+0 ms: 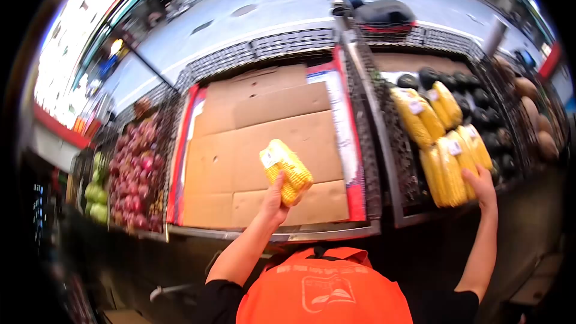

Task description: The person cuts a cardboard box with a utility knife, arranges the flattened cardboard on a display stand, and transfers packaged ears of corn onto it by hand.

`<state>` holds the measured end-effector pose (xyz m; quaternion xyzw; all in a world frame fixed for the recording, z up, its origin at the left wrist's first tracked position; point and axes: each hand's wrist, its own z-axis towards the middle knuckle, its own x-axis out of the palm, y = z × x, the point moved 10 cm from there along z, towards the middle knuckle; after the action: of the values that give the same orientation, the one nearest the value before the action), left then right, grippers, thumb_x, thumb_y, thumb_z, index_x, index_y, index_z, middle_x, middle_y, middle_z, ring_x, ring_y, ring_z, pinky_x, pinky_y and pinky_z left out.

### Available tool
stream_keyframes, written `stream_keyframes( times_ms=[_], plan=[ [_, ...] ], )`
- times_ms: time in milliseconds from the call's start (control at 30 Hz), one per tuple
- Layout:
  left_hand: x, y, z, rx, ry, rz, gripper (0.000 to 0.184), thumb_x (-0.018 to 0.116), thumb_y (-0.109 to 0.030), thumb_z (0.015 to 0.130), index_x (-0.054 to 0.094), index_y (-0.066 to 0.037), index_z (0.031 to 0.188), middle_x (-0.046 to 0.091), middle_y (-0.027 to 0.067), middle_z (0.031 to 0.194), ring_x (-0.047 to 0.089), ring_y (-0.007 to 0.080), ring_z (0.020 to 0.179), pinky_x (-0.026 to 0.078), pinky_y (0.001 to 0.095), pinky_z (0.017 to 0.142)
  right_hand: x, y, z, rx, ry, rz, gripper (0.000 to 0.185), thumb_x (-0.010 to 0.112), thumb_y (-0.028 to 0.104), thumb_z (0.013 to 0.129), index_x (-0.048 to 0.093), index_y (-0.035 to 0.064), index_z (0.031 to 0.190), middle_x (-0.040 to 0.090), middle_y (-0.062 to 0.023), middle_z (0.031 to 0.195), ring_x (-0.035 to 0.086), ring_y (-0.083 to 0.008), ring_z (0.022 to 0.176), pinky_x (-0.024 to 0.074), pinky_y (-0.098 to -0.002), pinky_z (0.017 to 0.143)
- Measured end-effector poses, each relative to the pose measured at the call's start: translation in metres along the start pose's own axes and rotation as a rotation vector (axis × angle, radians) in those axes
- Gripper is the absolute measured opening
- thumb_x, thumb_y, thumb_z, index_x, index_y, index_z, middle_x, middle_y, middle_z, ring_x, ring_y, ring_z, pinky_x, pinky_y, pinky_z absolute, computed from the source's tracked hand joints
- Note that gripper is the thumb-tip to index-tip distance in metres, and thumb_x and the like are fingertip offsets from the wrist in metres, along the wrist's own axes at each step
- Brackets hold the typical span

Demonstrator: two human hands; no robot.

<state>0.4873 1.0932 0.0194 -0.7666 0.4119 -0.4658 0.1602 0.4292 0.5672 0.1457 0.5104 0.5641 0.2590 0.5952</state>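
My left hand (275, 204) is closed round a wrapped pack of yellow corn (288, 171) with a white label, held above the flat brown cardboard (264, 138) that lines the middle bin. On the right, my right hand (480, 185) touches the nearest packs of a pile of wrapped corn (450, 168); its fingers lie spread on the wrapping. More corn packs (417, 114) lie behind them in the same bin, beside dark green round produce (480, 99).
Red-purple onions (137, 174) fill a bin on the left, with green produce (96, 195) beyond. Brown oval produce (531, 111) is at the far right. A metal divider (381, 138) separates the middle and right bins. A scooter (384, 12) stands behind them on the street.
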Motion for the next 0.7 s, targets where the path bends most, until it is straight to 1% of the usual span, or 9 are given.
stream_keyframes(
  times_ms=[33, 100, 233, 333, 367, 467, 567, 633, 700],
  plan=[
    [-0.024, -0.002, 0.006, 0.013, 0.039, -0.035, 0.04, 0.059, -0.039, 0.088, 0.05, -0.013, 0.117, 0.062, 0.0014, 0.1, 0.062, 0.0142, 0.083, 0.047, 0.0283, 0.054, 0.0, 0.005, -0.006, 0.033, -0.05, 0.007, 0.031, 0.061, 0.016, 0.083, 0.058, -0.0033, 0.108, 0.063, -0.0053, 0.097, 0.058, -0.0118, 0.085, 0.0458, -0.0252, 0.076],
    [-0.082, -0.012, 0.009, 0.089, -0.125, -0.056, 0.042, 0.061, -0.04, 0.087, 0.05, -0.013, 0.116, 0.062, 0.0009, 0.1, 0.061, 0.014, 0.08, 0.047, 0.0278, 0.051, -0.015, -0.009, -0.007, -0.004, -0.117, -0.011, 0.029, 0.061, 0.016, 0.086, 0.056, -0.0038, 0.107, 0.062, -0.0052, 0.096, 0.057, -0.0123, 0.083, 0.0457, -0.0251, 0.074],
    [-0.171, -0.047, 0.006, 0.186, -0.398, -0.143, 0.043, 0.062, -0.042, 0.085, 0.05, -0.015, 0.117, 0.062, 0.0009, 0.099, 0.061, 0.0155, 0.079, 0.047, 0.0301, 0.053, -0.056, -0.013, -0.032, -0.025, -0.263, 0.345, 0.038, 0.06, 0.024, 0.089, 0.054, -0.0021, 0.116, 0.061, -0.0077, 0.102, 0.058, -0.0154, 0.089, 0.0472, -0.0277, 0.078],
    [-0.235, -0.058, 0.019, 0.219, -0.553, -0.244, 0.046, 0.064, -0.044, 0.083, 0.051, -0.016, 0.117, 0.063, 0.0024, 0.101, 0.062, 0.0195, 0.082, 0.049, 0.0343, 0.057, -0.071, 0.021, -0.048, -0.206, -0.396, 0.593, 0.047, 0.057, 0.03, 0.091, 0.047, -0.0009, 0.125, 0.056, -0.0093, 0.115, 0.056, -0.0185, 0.102, 0.0463, -0.0314, 0.085],
    [-0.256, -0.054, 0.03, 0.207, -0.575, -0.284, 0.046, 0.064, -0.043, 0.083, 0.051, -0.016, 0.118, 0.063, 0.0026, 0.102, 0.062, 0.0199, 0.084, 0.05, 0.0353, 0.059, -0.059, 0.035, -0.043, -0.251, -0.348, 0.613, 0.047, 0.056, 0.03, 0.091, 0.046, -0.001, 0.126, 0.056, -0.0092, 0.116, 0.056, -0.0185, 0.103, 0.0463, -0.0316, 0.086],
    [-0.284, -0.049, 0.035, 0.186, -0.594, -0.417, 0.051, 0.068, -0.035, 0.083, 0.044, -0.015, 0.123, 0.061, 0.0038, 0.11, 0.063, 0.0205, 0.089, 0.053, 0.0388, 0.062, 0.033, 0.108, -0.023, -0.364, -0.191, 0.516, 0.048, 0.056, 0.027, 0.091, 0.044, -0.0014, 0.128, 0.056, -0.0093, 0.116, 0.056, -0.0186, 0.103, 0.0461, -0.0323, 0.087],
    [-0.281, -0.052, 0.022, 0.119, -0.603, -0.471, 0.049, 0.067, -0.032, 0.084, 0.044, -0.015, 0.124, 0.061, 0.0038, 0.11, 0.063, 0.0216, 0.089, 0.053, 0.0418, 0.062, 0.238, 0.211, -0.023, -0.33, 0.176, 0.38, 0.045, 0.06, 0.027, 0.087, 0.051, -0.0017, 0.12, 0.061, -0.0105, 0.104, 0.06, -0.0184, 0.089, 0.049, -0.032, 0.079],
    [-0.291, -0.055, 0.026, 0.125, -0.574, -0.432, 0.048, 0.066, -0.029, 0.085, 0.043, -0.015, 0.124, 0.061, 0.004, 0.109, 0.063, 0.0231, 0.088, 0.053, 0.0445, 0.062, 0.349, 0.23, -0.003, -0.288, 0.337, 0.09, 0.052, 0.066, 0.031, 0.078, 0.055, -0.0029, 0.115, 0.062, -0.0084, 0.097, 0.058, -0.0132, 0.084, 0.0468, -0.0263, 0.072],
    [-0.281, -0.069, 0.014, 0.188, -0.575, -0.371, 0.047, 0.066, -0.028, 0.085, 0.043, -0.014, 0.124, 0.06, 0.0045, 0.11, 0.063, 0.0232, 0.09, 0.053, 0.0449, 0.063, 0.464, 0.226, 0.012, -0.231, 0.587, 0.023, 0.055, 0.071, 0.031, 0.075, 0.056, -0.0024, 0.116, 0.062, -0.0074, 0.098, 0.058, -0.0126, 0.084, 0.0466, -0.0268, 0.074]
  ],
)
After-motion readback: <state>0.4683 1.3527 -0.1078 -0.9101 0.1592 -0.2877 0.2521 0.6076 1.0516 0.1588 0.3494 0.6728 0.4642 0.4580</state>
